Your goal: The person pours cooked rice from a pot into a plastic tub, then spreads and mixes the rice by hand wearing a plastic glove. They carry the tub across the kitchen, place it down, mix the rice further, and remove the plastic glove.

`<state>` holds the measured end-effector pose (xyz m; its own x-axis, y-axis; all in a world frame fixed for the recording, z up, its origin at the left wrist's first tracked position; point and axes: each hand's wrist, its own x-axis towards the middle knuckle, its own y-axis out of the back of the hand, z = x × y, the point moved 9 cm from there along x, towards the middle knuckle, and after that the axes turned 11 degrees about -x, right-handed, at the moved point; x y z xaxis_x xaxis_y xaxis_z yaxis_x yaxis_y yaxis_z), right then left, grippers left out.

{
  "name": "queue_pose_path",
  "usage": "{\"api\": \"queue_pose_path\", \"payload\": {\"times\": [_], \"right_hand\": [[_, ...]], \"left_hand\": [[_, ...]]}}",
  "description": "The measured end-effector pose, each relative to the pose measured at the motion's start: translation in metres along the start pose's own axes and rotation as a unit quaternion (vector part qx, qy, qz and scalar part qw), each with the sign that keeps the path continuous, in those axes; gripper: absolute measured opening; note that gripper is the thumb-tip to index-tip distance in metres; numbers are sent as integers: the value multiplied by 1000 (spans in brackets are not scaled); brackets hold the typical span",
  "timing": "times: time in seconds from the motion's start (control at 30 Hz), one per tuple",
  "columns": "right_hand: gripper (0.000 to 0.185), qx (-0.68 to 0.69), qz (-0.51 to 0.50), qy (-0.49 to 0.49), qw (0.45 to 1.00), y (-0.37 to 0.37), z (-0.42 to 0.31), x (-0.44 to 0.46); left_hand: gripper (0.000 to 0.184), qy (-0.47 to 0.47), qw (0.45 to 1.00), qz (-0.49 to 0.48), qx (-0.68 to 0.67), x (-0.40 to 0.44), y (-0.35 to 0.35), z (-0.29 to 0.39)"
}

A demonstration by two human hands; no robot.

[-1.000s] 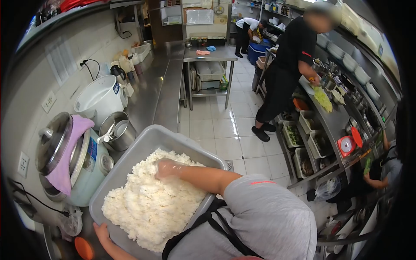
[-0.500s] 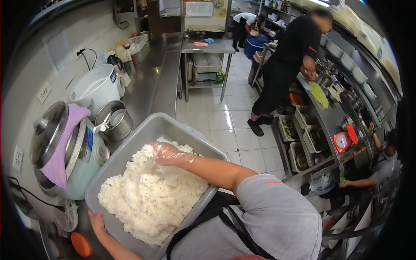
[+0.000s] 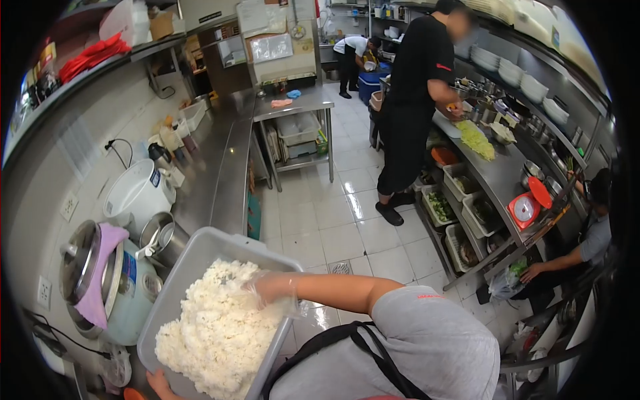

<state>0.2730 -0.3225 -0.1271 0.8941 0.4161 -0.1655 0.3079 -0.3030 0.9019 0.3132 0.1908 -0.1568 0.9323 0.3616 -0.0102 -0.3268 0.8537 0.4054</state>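
Observation:
A grey plastic tub (image 3: 168, 272) holds a large heap of cooked white rice (image 3: 217, 327). My right hand (image 3: 272, 289), in a clear plastic glove, reaches in over the tub's right wall. Its fingertips are against or in the rice at the heap's upper right side, and their shape is hidden. At the bottom of the view, my left hand (image 3: 162, 385) grips the tub's near left edge, partly cut off by the frame.
Left of the tub stand a steel pot (image 3: 163, 235), a lidded container (image 3: 123, 293) with a pink cloth (image 3: 100, 273), and a white bucket (image 3: 141, 190). A co-worker in black (image 3: 417, 100) stands at the right counter (image 3: 507, 167). Another person (image 3: 587, 247) crouches at the far right beside a plastic bag (image 3: 508, 281).
The view has tilted up, so the tub sits lower in it. My right hand has shifted toward the tub's right wall. The crouching person's hand is now at the plastic bag.

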Motion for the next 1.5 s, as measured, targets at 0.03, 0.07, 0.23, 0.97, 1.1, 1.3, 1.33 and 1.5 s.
{"api": "queue_pose_path", "payload": {"times": [0.03,0.07,0.23,0.97,1.1,1.3,1.33,1.5], "right_hand": [[68,18,3,-14,1000,-1,8,-10],[65,9,3,-26,1000,-4,16,-16],[42,58,172,-13,983,24,30,-57],[26,37,81,-48,995,-12,56,-93],[26,13,112,2,994,2,45,-103],[21,28,145,32,988,7,45,-97],[20,39,159,44,985,10,44,-98],[18,39,157,54,985,12,42,-91]], "left_hand": [[48,7,1000,-1,19,-12,1,7],[48,14,999,-2,38,-24,2,15],[46,25,986,29,163,-35,-4,2],[46,10,988,76,138,-29,-20,13],[46,11,986,86,139,-25,-14,3],[47,5,986,113,119,-16,14,-25],[47,1,987,115,113,-15,19,-30],[46,2,998,61,16,-38,4,-10]]}}
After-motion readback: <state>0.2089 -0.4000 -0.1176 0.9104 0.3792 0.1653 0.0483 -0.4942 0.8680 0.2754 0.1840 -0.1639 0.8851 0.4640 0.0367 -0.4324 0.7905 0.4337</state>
